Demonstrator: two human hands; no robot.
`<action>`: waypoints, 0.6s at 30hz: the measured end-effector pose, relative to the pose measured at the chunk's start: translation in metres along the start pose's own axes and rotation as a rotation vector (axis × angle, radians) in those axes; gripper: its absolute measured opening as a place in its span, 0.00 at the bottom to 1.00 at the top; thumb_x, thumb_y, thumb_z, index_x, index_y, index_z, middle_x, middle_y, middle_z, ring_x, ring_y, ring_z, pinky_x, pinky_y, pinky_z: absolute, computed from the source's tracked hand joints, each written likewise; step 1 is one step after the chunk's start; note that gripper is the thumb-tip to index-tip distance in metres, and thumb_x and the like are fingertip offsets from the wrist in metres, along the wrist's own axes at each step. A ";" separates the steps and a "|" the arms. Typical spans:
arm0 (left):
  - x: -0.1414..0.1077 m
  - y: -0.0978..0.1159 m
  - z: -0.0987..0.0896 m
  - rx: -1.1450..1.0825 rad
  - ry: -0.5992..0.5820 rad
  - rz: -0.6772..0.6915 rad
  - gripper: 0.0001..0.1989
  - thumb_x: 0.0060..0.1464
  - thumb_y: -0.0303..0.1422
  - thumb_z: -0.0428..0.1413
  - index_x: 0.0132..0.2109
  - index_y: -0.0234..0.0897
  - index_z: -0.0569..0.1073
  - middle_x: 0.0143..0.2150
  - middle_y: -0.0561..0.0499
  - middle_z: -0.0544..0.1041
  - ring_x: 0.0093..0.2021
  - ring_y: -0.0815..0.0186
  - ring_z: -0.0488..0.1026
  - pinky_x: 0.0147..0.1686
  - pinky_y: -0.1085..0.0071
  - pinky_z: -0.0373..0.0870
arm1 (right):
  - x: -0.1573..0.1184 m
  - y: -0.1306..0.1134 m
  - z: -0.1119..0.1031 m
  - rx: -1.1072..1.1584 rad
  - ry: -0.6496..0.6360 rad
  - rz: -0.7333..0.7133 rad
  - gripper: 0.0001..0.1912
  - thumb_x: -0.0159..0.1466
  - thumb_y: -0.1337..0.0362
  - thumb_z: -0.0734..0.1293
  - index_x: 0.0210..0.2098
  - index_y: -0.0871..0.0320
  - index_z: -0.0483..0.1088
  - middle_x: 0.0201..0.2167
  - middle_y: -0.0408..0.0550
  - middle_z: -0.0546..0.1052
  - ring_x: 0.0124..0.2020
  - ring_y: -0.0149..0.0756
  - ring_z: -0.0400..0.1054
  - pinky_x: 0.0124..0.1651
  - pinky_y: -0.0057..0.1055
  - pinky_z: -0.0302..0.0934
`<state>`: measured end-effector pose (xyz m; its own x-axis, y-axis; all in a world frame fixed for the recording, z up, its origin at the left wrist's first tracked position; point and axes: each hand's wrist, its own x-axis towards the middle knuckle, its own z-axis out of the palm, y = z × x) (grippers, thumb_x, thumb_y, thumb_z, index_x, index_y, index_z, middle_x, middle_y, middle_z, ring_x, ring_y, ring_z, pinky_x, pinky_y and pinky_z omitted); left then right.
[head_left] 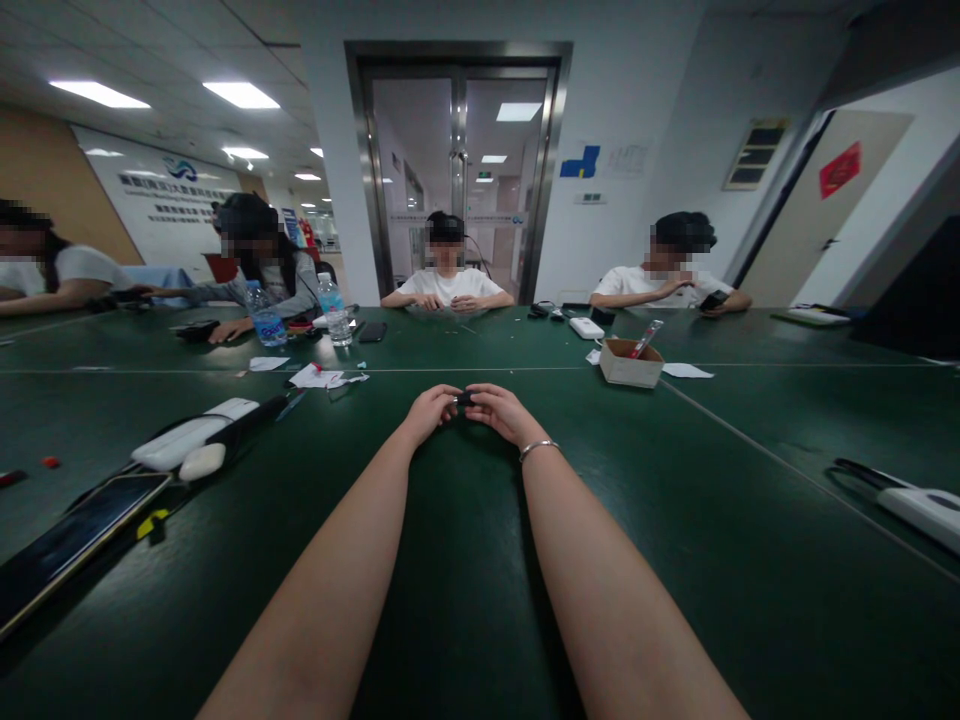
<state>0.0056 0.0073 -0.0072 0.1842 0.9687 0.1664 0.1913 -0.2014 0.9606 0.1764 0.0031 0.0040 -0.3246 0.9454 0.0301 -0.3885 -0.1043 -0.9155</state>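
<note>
My left hand (430, 413) and my right hand (498, 411) meet over the middle of the green table (465, 560). Between their fingertips is a small black object (465, 398) with a shiny silvery end on the left side; its exact kind is too small to make out. The fingers of my right hand are closed around the black part. My left fingers pinch at the silvery end, and they partly cover it. A silver bracelet (538, 449) circles my right wrist.
To the left lie a phone (82, 535), a white power bank (196, 432) and a cable. Water bottles (334, 312) and paper scraps (319, 377) sit farther off. An open box (631, 366) stands right of centre. Several people sit across the table.
</note>
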 end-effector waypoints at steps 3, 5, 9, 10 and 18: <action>0.000 0.000 0.000 -0.002 -0.003 0.008 0.14 0.49 0.32 0.49 0.43 0.35 0.72 0.27 0.51 0.70 0.23 0.72 0.64 0.19 0.79 0.57 | 0.001 0.001 -0.002 0.001 -0.008 -0.007 0.08 0.57 0.78 0.66 0.35 0.63 0.70 0.28 0.48 0.75 0.27 0.32 0.72 0.32 0.27 0.71; 0.001 0.000 0.001 -0.001 -0.002 0.008 0.14 0.49 0.32 0.49 0.43 0.34 0.71 0.26 0.52 0.70 0.22 0.72 0.64 0.19 0.79 0.57 | 0.001 0.002 -0.002 0.006 -0.010 -0.012 0.08 0.57 0.78 0.66 0.35 0.63 0.70 0.28 0.48 0.75 0.27 0.32 0.72 0.32 0.28 0.70; 0.000 0.002 0.002 0.001 0.012 -0.002 0.13 0.49 0.33 0.49 0.41 0.34 0.72 0.25 0.52 0.70 0.21 0.73 0.64 0.18 0.79 0.56 | 0.000 0.001 -0.001 0.009 -0.003 -0.008 0.08 0.57 0.78 0.65 0.34 0.63 0.70 0.28 0.48 0.75 0.26 0.32 0.71 0.32 0.28 0.70; -0.001 0.003 0.002 0.000 0.008 -0.002 0.14 0.49 0.33 0.49 0.41 0.34 0.72 0.25 0.52 0.70 0.21 0.73 0.64 0.18 0.79 0.56 | 0.000 0.001 -0.001 0.009 0.000 -0.008 0.08 0.57 0.78 0.65 0.34 0.63 0.70 0.28 0.49 0.75 0.26 0.32 0.72 0.32 0.28 0.70; -0.004 0.007 0.002 -0.011 -0.023 -0.005 0.15 0.51 0.35 0.49 0.43 0.32 0.72 0.25 0.50 0.73 0.21 0.73 0.64 0.19 0.79 0.55 | 0.001 0.002 -0.003 0.001 -0.012 -0.012 0.08 0.57 0.78 0.65 0.35 0.63 0.70 0.28 0.49 0.75 0.26 0.32 0.72 0.32 0.27 0.70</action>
<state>0.0082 0.0017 -0.0018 0.2059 0.9660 0.1566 0.1816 -0.1950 0.9638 0.1777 0.0044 0.0015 -0.3305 0.9427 0.0455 -0.3934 -0.0938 -0.9146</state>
